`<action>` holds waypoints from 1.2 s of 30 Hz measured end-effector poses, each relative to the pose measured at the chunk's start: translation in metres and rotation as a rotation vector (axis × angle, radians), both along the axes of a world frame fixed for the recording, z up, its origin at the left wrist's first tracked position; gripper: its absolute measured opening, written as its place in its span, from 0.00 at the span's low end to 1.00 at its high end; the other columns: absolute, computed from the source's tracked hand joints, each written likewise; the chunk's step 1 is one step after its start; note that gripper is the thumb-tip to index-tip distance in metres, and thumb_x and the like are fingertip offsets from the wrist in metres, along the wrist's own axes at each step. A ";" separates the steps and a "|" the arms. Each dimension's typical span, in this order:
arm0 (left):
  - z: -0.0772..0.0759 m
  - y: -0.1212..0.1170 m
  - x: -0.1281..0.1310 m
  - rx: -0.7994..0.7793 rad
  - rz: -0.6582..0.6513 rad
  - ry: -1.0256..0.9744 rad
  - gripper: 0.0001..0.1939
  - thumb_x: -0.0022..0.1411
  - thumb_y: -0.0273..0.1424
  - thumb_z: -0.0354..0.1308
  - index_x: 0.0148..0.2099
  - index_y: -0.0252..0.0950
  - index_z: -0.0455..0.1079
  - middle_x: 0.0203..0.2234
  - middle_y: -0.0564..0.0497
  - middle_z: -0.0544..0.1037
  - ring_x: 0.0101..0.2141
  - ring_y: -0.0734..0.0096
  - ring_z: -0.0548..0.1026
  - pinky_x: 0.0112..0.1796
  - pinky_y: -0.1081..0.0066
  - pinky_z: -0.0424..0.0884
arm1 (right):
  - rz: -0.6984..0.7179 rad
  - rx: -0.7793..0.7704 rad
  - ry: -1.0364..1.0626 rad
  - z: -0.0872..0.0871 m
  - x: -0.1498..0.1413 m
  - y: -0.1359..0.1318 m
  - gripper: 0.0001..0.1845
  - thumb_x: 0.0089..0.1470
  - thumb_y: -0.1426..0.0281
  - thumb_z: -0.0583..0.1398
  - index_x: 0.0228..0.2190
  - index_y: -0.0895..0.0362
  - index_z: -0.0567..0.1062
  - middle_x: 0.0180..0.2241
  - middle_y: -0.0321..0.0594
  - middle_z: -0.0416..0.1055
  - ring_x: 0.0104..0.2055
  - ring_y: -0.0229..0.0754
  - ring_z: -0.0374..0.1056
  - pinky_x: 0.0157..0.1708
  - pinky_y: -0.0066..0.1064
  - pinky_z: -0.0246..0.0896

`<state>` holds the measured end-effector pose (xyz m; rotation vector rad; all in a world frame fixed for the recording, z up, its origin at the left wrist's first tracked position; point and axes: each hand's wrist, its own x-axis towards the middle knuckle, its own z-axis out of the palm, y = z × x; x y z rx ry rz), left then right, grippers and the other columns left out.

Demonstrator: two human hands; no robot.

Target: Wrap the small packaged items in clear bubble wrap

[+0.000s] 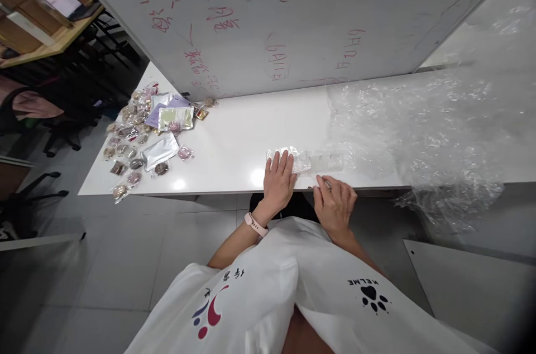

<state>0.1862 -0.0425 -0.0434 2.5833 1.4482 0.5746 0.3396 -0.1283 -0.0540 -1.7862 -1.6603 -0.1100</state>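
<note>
Left hand [280, 178] — flat, fingers extended, palm down on a clear plastic bag [300, 160] near the front edge of the white counter [238, 147]. Right hand [336, 200] at that edge, fingers bent, just in front of a second clear piece [326, 162]; cannot tell whether it grips anything. Crumpled plastic sheeting [431, 125] covers the counter to the right, partly hanging over the edge. Small wrapped packets [134, 177] and pouches [176, 118] — clustered at the left end. Whiteboard [293, 13] stands behind.
</note>
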 end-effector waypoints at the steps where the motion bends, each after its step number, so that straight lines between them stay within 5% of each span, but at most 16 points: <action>1: 0.000 0.000 0.000 0.007 -0.001 -0.004 0.28 0.74 0.35 0.39 0.73 0.36 0.47 0.70 0.44 0.54 0.71 0.54 0.45 0.67 0.47 0.47 | -0.005 -0.024 -0.014 0.001 0.003 -0.001 0.20 0.66 0.66 0.52 0.56 0.54 0.73 0.52 0.52 0.73 0.56 0.58 0.63 0.57 0.58 0.50; 8: 0.004 -0.001 0.000 0.030 0.009 0.016 0.28 0.74 0.36 0.39 0.73 0.36 0.49 0.70 0.44 0.55 0.70 0.52 0.48 0.67 0.44 0.46 | 0.131 -0.133 0.182 -0.005 -0.004 0.033 0.29 0.67 0.59 0.49 0.63 0.61 0.64 0.62 0.59 0.61 0.66 0.61 0.54 0.60 0.58 0.54; 14: -0.001 -0.001 0.000 0.042 0.015 0.039 0.29 0.73 0.36 0.42 0.73 0.37 0.48 0.70 0.42 0.55 0.70 0.50 0.49 0.66 0.40 0.45 | 0.337 -0.154 0.637 0.000 -0.020 0.038 0.30 0.68 0.57 0.50 0.67 0.50 0.56 0.67 0.50 0.57 0.66 0.49 0.58 0.60 0.46 0.62; 21: -0.008 0.002 -0.012 0.009 -0.071 -0.123 0.19 0.70 0.29 0.45 0.61 0.36 0.64 0.61 0.39 0.69 0.69 0.52 0.53 0.66 0.41 0.49 | 0.455 -0.112 0.489 0.015 -0.031 0.052 0.32 0.67 0.61 0.52 0.68 0.51 0.52 0.62 0.49 0.63 0.64 0.49 0.60 0.60 0.46 0.62; 23: -0.008 0.003 -0.016 -0.044 -0.033 -0.278 0.19 0.71 0.32 0.45 0.61 0.35 0.62 0.64 0.36 0.64 0.68 0.53 0.55 0.63 0.44 0.58 | 0.485 -0.109 0.341 0.015 -0.030 0.060 0.28 0.67 0.62 0.51 0.66 0.52 0.60 0.59 0.49 0.66 0.61 0.50 0.61 0.58 0.47 0.62; 26: -0.007 0.000 -0.022 -0.090 0.087 -0.511 0.29 0.71 0.41 0.49 0.68 0.34 0.50 0.71 0.29 0.40 0.69 0.52 0.53 0.57 0.51 0.68 | 0.491 -0.128 0.171 0.016 -0.028 0.068 0.24 0.67 0.63 0.50 0.61 0.53 0.67 0.56 0.48 0.67 0.58 0.51 0.62 0.56 0.46 0.61; 29: -0.004 -0.006 -0.030 -0.004 0.160 -0.552 0.40 0.68 0.45 0.54 0.72 0.35 0.41 0.72 0.31 0.28 0.71 0.48 0.42 0.61 0.46 0.61 | 0.471 -0.159 0.042 0.019 -0.027 0.071 0.23 0.67 0.63 0.52 0.60 0.52 0.69 0.56 0.47 0.68 0.56 0.51 0.62 0.54 0.45 0.60; 32: 0.002 -0.006 -0.042 0.112 0.135 -0.370 0.32 0.70 0.38 0.53 0.71 0.36 0.50 0.72 0.35 0.43 0.71 0.47 0.35 0.66 0.38 0.44 | 0.477 -0.186 -0.024 0.022 -0.027 0.071 0.23 0.65 0.63 0.55 0.59 0.53 0.70 0.56 0.47 0.68 0.56 0.52 0.61 0.53 0.45 0.61; 36: 0.009 0.010 -0.056 0.054 -0.155 -0.135 0.27 0.70 0.27 0.47 0.69 0.41 0.56 0.66 0.43 0.64 0.70 0.57 0.52 0.68 0.44 0.43 | 0.498 -0.195 -0.025 0.024 -0.024 0.074 0.22 0.64 0.65 0.56 0.57 0.55 0.71 0.61 0.48 0.64 0.60 0.53 0.59 0.56 0.46 0.60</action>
